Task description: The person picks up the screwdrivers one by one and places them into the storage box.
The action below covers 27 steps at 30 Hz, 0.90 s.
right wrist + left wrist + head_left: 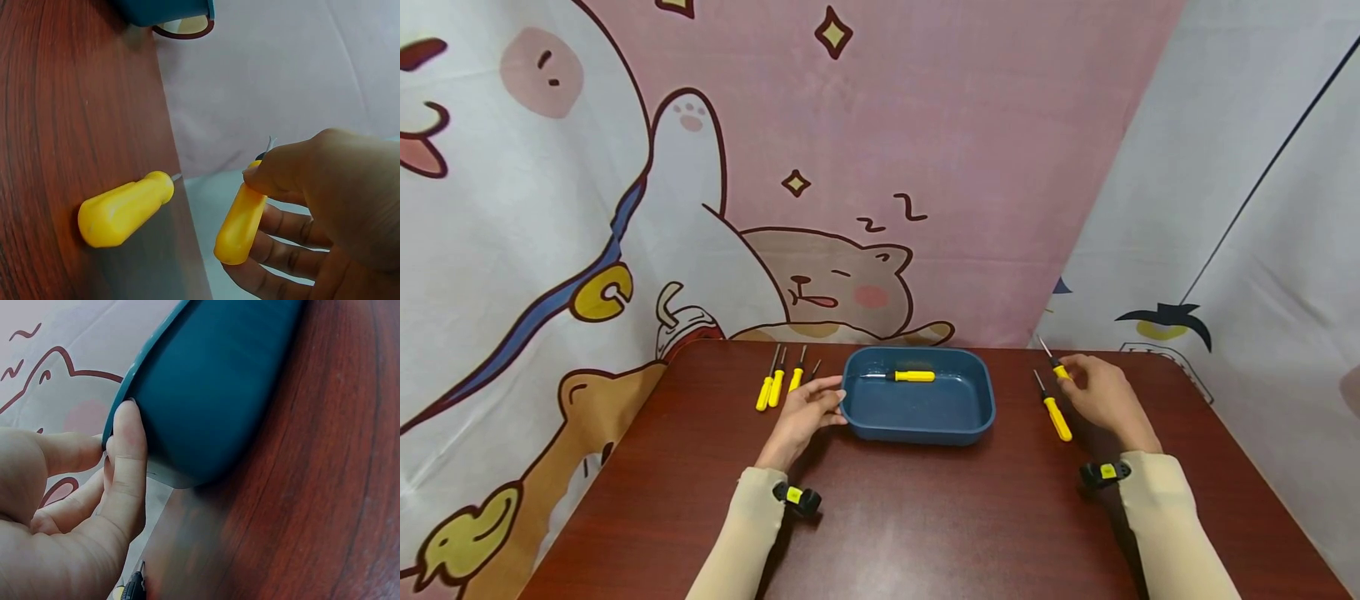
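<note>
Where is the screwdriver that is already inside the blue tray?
In the head view, that screwdriver lies flat near the far wall of the blue tray, at the table's middle, between the left hand and the right hand.

Open tabletop [925, 517] in front, between both forearms — free passage. Blocked centrally by blue tray [917, 421]; four screwdrivers [778, 383] crowding its left, one loose screwdriver [1054, 411] lying right — narrow gap between it and tray.
</note>
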{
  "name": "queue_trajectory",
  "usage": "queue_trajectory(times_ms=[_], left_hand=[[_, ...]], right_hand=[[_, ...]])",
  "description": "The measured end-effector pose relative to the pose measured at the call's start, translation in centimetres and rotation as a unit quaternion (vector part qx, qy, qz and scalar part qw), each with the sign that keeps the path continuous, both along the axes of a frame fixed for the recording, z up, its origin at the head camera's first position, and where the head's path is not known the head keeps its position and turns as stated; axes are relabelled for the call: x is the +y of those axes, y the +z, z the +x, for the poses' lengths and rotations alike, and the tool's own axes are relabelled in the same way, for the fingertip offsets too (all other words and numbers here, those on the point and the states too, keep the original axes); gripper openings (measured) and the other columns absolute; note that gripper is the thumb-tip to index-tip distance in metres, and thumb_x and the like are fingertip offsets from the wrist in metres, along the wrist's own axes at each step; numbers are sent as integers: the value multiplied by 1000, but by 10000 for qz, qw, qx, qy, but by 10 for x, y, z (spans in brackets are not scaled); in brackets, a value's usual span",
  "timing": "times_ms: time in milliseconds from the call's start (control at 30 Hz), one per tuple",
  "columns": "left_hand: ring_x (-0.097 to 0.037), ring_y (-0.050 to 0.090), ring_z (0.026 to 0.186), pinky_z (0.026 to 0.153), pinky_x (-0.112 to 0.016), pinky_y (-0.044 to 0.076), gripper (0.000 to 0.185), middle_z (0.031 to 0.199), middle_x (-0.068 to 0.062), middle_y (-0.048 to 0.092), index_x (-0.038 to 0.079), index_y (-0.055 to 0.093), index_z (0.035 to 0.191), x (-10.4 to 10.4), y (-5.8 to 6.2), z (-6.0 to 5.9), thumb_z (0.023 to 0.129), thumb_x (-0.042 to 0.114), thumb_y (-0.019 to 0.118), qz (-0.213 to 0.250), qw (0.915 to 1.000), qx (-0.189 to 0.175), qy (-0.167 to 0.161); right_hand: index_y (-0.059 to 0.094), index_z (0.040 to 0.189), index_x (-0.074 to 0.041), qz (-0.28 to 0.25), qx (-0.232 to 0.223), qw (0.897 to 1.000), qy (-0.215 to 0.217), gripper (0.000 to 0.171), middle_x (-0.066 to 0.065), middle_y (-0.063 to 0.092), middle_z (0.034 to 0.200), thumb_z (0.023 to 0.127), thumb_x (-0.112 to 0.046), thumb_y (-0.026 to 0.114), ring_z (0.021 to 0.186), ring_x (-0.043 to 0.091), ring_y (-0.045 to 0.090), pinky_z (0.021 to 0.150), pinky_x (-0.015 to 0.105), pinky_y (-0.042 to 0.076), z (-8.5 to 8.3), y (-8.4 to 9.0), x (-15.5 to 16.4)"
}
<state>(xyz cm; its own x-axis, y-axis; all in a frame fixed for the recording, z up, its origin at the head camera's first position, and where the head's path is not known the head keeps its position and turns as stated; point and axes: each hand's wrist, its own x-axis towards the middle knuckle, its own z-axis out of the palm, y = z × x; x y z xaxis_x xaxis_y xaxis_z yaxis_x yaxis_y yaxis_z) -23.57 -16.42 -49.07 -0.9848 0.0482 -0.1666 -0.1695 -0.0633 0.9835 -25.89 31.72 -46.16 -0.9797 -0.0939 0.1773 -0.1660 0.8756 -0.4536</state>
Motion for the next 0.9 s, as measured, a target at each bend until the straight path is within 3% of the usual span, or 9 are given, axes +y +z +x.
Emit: queue_trajectory(times_ms=[267, 567, 900], left_hand=[[-18, 70, 74, 73, -29, 64, 39, 109, -25, 67, 5, 63, 137, 0, 0, -1, 99, 9, 67, 19, 10000, 7, -16], [-18, 69, 74, 72, -29, 64, 40, 112, -30, 65, 3, 62, 137, 0, -2, 0, 99, 10, 67, 10, 10000, 51, -30], [-17, 68, 73, 73, -29, 64, 39, 109, -27, 66, 4, 62, 138, 0, -1, -1, 99, 9, 67, 48, 10000, 28, -46]], right_hand=[[63, 130, 2, -49, 235, 9996, 130, 39, 23, 69, 111, 95, -15, 69, 87, 31, 63, 75, 49, 59, 3, 8, -10], [63, 131, 0, -51, 230, 9995, 221, 39, 20, 68, 110, 95, -13, 70, 81, 26, 59, 64, 30, 52, 3, 11, -25], [64, 130, -1, -2, 490, 9978, 446, 37, 19, 68, 110, 96, -14, 70, 85, 29, 60, 70, 37, 53, 7, 16, -37]])
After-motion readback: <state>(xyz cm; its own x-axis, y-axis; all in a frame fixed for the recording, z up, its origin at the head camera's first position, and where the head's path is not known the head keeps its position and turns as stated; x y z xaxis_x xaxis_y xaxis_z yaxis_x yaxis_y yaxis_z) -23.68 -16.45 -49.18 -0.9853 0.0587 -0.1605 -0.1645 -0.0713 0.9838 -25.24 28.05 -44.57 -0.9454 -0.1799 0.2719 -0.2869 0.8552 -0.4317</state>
